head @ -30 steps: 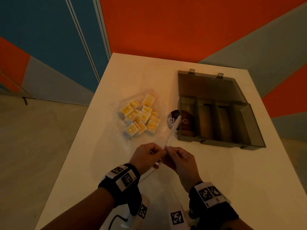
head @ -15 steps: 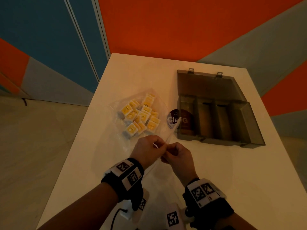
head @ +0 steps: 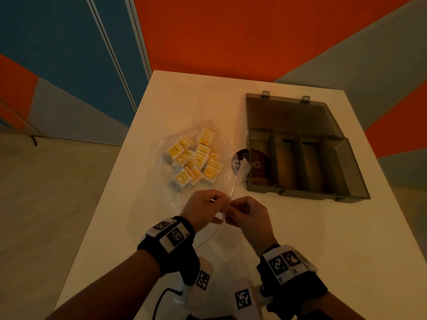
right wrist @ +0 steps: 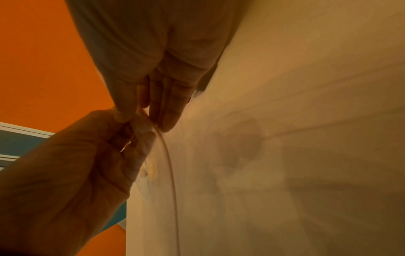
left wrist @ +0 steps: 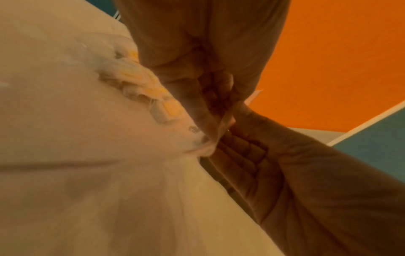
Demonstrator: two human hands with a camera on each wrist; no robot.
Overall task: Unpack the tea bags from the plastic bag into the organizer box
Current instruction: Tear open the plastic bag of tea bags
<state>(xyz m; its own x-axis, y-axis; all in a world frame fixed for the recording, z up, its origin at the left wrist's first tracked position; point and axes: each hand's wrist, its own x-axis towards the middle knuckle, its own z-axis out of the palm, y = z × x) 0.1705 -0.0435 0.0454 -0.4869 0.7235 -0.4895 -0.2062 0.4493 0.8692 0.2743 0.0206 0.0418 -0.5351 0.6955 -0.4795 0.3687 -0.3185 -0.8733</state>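
A clear plastic bag (head: pixel 161 204) lies on the white table (head: pixel 300 239), with several yellow-and-white tea bags (head: pixel 194 158) heaped inside at its far end. My left hand (head: pixel 205 210) and right hand (head: pixel 245 212) meet at the bag's raised near edge, each pinching the plastic strip (head: pixel 235 181) along its mouth. The left wrist view shows the tea bags (left wrist: pixel 151 90) through the film and both hands' curled fingers on the plastic edge (left wrist: pixel 221 124). The smoky grey organizer box (head: pixel 300 162) stands open to the right, its compartments holding no tea bags.
A dark round label (head: pixel 240 161) shows on the bag beside the box's left compartment. The box lid (head: pixel 288 116) lies flat behind it. The table's left edge (head: pixel 111 192) drops to a pale floor; orange and blue walls rise behind.
Both hands have shifted slightly nearer along the bag's edge and stay pinched together on it. The raised strip of plastic now leans further toward the box.
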